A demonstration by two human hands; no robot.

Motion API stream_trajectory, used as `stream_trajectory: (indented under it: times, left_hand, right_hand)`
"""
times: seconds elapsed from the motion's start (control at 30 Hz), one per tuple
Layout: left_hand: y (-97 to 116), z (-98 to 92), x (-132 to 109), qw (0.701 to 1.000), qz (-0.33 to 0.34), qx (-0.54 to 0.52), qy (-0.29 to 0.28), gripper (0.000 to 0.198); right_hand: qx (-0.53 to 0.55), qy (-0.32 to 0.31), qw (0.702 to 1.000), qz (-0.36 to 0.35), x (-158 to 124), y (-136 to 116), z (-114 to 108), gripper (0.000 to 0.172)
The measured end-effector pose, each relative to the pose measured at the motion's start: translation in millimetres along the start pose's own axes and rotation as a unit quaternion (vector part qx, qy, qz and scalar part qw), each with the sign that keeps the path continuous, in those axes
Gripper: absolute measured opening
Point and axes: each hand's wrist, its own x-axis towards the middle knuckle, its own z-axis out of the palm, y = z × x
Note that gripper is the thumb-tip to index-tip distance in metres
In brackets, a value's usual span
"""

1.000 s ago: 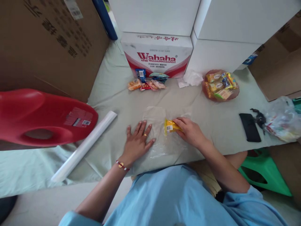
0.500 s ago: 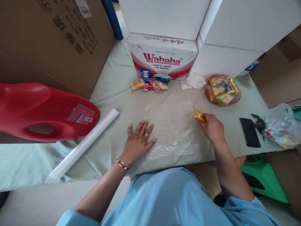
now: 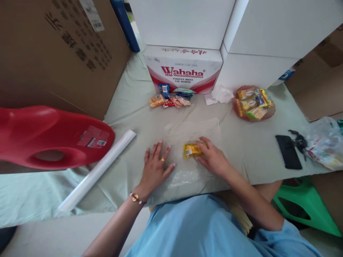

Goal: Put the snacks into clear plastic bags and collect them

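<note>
A clear plastic sheet (image 3: 197, 130) lies flat on the pale green tablecloth (image 3: 128, 107) in front of me. My left hand (image 3: 155, 166) rests flat on the sheet's left edge, fingers spread, a ring on one finger. My right hand (image 3: 213, 157) holds a small yellow snack packet (image 3: 190, 150) down on the middle of the sheet, fingers curled over its right end. The packet's barcode end points left.
A white roll of film (image 3: 98, 170) lies at the left beside a red plastic jug (image 3: 50, 137). Several snack packets (image 3: 171, 100) sit before a Wahaha box (image 3: 183, 69). A plate of snacks (image 3: 253, 103), a black phone (image 3: 288, 156), a plastic bag (image 3: 323, 142) and a green stool (image 3: 302, 203) are at the right.
My right hand carried the yellow packet from the sheet's right edge back to its middle and set it down. The left hand stayed flat on the sheet.
</note>
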Motion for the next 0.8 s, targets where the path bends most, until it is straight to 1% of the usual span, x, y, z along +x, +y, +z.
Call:
stream_trajectory:
  times: [0.07, 0.1, 0.13, 0.17, 0.2, 0.27, 0.3, 0.33, 0.4, 0.47, 0.53, 0.6, 0.63, 0.67, 0.73, 0.8]
  left_hand:
    - [-1, -2.9, -10, 0.997, 0.026, 0.003, 0.071, 0.064]
    - [-1, -5.3, -16, 0.993, 0.054, -0.001, 0.101, 0.063]
    - [-1, -8.0, -21, 0.988, 0.095, -0.017, 0.117, 0.064]
    - [-1, -10.6, -27, 0.982, 0.143, -0.047, 0.113, 0.066]
    - [-1, -12.8, -31, 0.974, 0.189, -0.086, 0.088, 0.067]
    - [-2, -14.2, -38, 0.955, 0.248, -0.159, 0.008, 0.060]
    - [-2, -13.1, -40, 0.948, 0.257, -0.184, -0.027, 0.053]
    - [-3, -11.0, -41, 0.946, 0.251, -0.199, -0.047, 0.044]
    - [-6, -6.0, -39, 0.947, 0.225, -0.222, -0.049, 0.030]
    - [-10, -4.8, -32, 0.944, 0.192, -0.264, -0.047, 0.026]
    - [-13, -11.9, -21, 0.940, 0.128, -0.308, -0.071, 0.024]
    - [-15, -25.8, -4, 0.934, 0.042, -0.338, -0.112, 0.025]
    - [-17, -33.4, 7, 0.928, 0.006, -0.347, -0.133, 0.029]
    - [-18, -40.1, 18, 0.925, -0.022, -0.354, -0.138, 0.032]
    - [-21, -48.0, 41, 0.918, -0.059, -0.370, -0.128, 0.036]
    - [-24, -47.6, 61, 0.908, -0.092, -0.387, -0.131, 0.039]
  right_hand:
    - [0.041, 0.047, 0.998, -0.033, -25, 16, -8, 0.047]
    - [0.055, 0.054, 0.996, -0.055, -40, 25, -12, 0.042]
    - [0.063, 0.047, 0.994, -0.076, -55, 33, -15, 0.039]
    - [0.068, 0.029, 0.993, -0.094, -71, 41, -17, 0.039]
    - [0.072, 0.009, 0.992, -0.104, -85, 48, -16, 0.041]
    - [0.082, -0.008, 0.991, -0.104, -107, 60, -7, 0.046]
    - [0.088, 0.005, 0.991, -0.098, -115, 65, 0, 0.043]
    - [0.094, 0.026, 0.991, -0.092, -120, 68, 8, 0.037]
    - [0.109, 0.073, 0.987, -0.090, -123, 72, 19, 0.026]
    - [0.133, 0.096, 0.982, -0.093, -117, 71, 19, 0.024]
    - [0.168, 0.082, 0.978, -0.090, -105, 70, 7, 0.024]
    - [0.196, 0.051, 0.977, -0.068, -89, 70, -12, 0.024]
    - [0.201, 0.039, 0.977, -0.055, -79, 72, -23, 0.025]
    - [0.200, 0.032, 0.978, -0.041, -68, 74, -31, 0.026]
    - [0.189, 0.033, 0.981, -0.016, -43, 83, -43, 0.028]
    - [0.180, 0.035, 0.983, 0.006, -17, 95, -47, 0.030]
